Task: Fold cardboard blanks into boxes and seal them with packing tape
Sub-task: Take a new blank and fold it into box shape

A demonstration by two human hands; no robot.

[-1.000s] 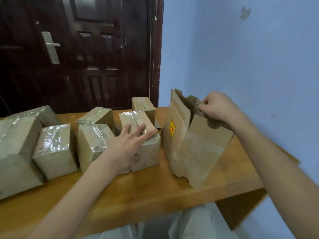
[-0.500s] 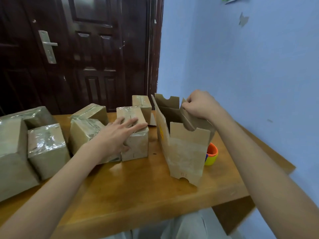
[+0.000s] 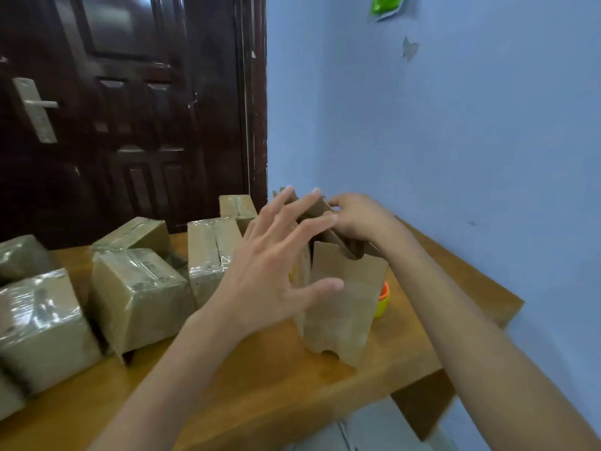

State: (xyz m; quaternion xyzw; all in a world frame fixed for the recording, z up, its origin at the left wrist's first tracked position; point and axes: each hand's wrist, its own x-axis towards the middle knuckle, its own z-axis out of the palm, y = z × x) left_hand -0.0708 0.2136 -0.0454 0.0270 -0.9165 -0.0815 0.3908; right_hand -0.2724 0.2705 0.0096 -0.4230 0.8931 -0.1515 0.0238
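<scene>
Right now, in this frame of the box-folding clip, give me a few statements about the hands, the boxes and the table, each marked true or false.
1. The right hand grips the top flaps of the upright unfolded box. True.
2. The left hand holds a roll of tape. False: its fingers are spread and hold nothing.
3. Several taped boxes sit on the wooden table, left of the unfolded box. True.
4. The orange and yellow cup stands on top of a taped box. False: it sits on the table behind the unfolded box.
5. The door stands open. False: it is closed.
</scene>
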